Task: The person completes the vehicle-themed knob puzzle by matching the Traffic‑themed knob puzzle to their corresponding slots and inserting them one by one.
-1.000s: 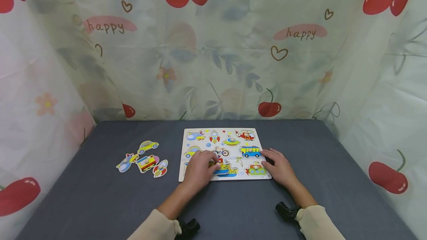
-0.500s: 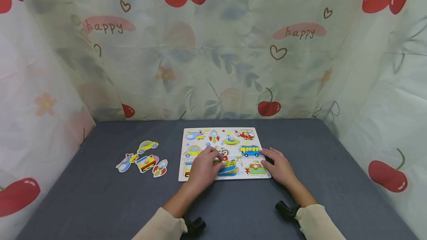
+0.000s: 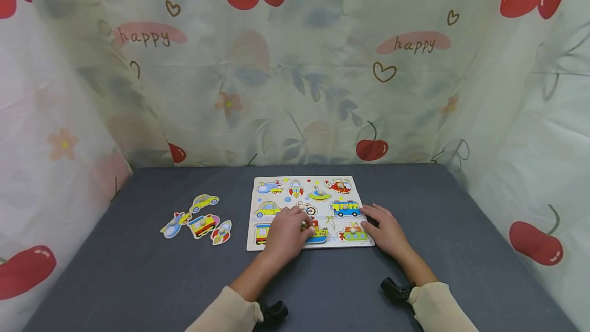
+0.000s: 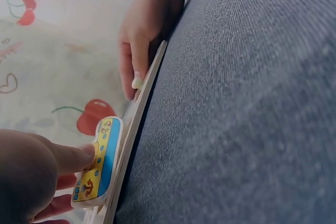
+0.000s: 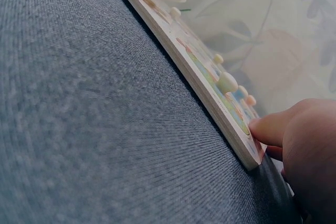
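My left hand [image 3: 284,237] pinches a yellow and blue ship puzzle piece [image 4: 107,156] over the lower middle of a wooden vehicle puzzle board [image 3: 260,182]. In the left wrist view the piece is tilted against the board's near side, the thumb over its face; the head view hides part of it behind the fingers. My right hand [image 3: 386,229] rests at the board's right edge, fingers extended, thumb touching the corner in the right wrist view. Knobbed pieces sit in the board: a bus [image 3: 345,209], a submarine [image 3: 353,233], a helicopter [image 3: 339,187] and a flying saucer [image 3: 319,194].
Loose pieces lie left of the board on the dark grey table cloth [image 3: 138,281]: a yellow car [image 3: 204,203], an airplane [image 3: 175,226], a train [image 3: 201,226] and a rocket [image 3: 222,233]. A printed curtain [image 3: 295,91] stands behind and on both sides.
My left hand has shifted right with the ship piece, which now lines up more closely with the ship picture on the board. My right hand has stayed at the board's right edge.
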Action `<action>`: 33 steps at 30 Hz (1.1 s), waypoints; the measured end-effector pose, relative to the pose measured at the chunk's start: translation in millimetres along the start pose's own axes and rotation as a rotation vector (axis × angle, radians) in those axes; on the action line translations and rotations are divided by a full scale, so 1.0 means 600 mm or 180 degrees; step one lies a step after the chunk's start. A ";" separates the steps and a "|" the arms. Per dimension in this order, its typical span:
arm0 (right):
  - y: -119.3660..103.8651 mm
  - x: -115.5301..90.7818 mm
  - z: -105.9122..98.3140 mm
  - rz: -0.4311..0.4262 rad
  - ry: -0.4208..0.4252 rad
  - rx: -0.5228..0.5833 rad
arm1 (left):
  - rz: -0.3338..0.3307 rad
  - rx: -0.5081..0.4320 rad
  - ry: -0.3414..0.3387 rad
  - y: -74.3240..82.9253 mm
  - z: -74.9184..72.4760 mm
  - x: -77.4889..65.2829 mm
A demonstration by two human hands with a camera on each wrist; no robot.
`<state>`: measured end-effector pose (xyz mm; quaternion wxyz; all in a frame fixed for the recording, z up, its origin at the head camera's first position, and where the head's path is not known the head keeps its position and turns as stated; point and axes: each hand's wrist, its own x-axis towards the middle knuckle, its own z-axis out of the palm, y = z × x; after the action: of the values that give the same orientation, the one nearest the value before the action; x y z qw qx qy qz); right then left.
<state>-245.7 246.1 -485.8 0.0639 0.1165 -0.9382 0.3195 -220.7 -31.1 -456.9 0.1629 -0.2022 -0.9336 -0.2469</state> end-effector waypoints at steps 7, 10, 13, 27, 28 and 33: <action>-0.003 0.000 -0.002 0.0022 -0.0015 -0.0004 | 0.0035 0.0133 -0.0031 0.006 0.001 0.001; -0.003 -0.001 -0.002 0.0024 -0.0016 0.0017 | -0.0013 0.0157 -0.0086 0.008 0.000 0.001; -0.004 -0.001 -0.002 0.0020 -0.0014 0.0011 | -0.0053 0.0151 -0.0117 0.008 0.000 0.000; -0.004 -0.001 -0.003 0.0027 -0.0015 -0.0012 | 0.0107 0.0270 -0.0034 0.003 0.011 -0.007; -0.004 -0.001 -0.003 0.0030 -0.0017 -0.0024 | 0.0105 0.0287 -0.0047 0.003 0.012 -0.007; -0.004 -0.001 -0.003 0.0056 -0.0019 -0.0044 | 0.0077 0.0327 -0.0111 0.003 0.013 -0.008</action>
<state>-244.4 245.2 -483.2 0.0591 0.1088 -0.9416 0.3132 -217.6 -27.1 -464.4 0.1598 -0.2091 -0.9452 -0.1930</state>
